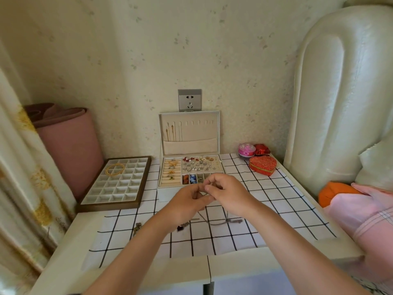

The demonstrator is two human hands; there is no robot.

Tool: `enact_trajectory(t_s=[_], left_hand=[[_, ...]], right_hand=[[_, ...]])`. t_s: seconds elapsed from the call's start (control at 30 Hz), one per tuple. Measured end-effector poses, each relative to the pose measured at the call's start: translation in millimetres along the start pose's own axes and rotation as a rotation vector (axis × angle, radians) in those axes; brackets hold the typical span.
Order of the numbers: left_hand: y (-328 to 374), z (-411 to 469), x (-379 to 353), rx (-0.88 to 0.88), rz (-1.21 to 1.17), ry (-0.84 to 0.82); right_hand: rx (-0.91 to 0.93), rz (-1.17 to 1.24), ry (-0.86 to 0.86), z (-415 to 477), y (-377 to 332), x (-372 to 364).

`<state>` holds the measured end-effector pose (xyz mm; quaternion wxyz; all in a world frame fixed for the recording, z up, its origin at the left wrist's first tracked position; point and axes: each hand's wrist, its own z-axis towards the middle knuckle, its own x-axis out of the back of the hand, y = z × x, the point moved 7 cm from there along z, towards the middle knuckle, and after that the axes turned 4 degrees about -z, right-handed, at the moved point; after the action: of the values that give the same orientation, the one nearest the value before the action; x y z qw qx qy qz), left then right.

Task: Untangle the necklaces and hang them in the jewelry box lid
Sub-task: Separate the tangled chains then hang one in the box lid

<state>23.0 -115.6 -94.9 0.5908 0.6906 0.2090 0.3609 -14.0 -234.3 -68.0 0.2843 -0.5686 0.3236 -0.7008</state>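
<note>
On the near part of the counter [70, 248] lies a white cloth with a black grid [276, 211]. On it rest a small dark pendant [180, 228] and, further left, a mottled charm piece [137, 227]. Just above the cloth the left hand [187, 201] and right hand [227, 192] meet, fingers curled and fingertips pinched on a fine necklace [221, 222]. Its thin strand drops from the hands to a loop and a tassel-like end on the cloth, right of the pendant.

Just behind the hands stands the open jewelry box [191, 171], its compartments filled with rings, earrings and beads. Left of it sits a divided tray [117, 188] holding a coiled gold chain [114, 168]. Right and further back are a red heart-shaped box [262, 168] and a pink round box [246, 150]. The box lid [189, 143] stands upright against the wall, with gold necklaces [172, 130] hanging from its left hooks.
</note>
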Motion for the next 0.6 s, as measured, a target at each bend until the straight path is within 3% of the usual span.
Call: enact_trajectory(t_s=[0.17, 0.3, 0.6], left_hand=[[11, 4, 30, 0.042, 0.100, 0.102], [26, 11, 55, 0.036, -0.003, 0.149], [97, 53, 112, -0.121, 0.055, 0.287]], right_hand=[[0.026, -0.168, -0.074, 13, -12, 8], [0.054, -0.160, -0.067, 28, -25, 18], [0.141, -0.061, 0.112, 93, -74, 58]])
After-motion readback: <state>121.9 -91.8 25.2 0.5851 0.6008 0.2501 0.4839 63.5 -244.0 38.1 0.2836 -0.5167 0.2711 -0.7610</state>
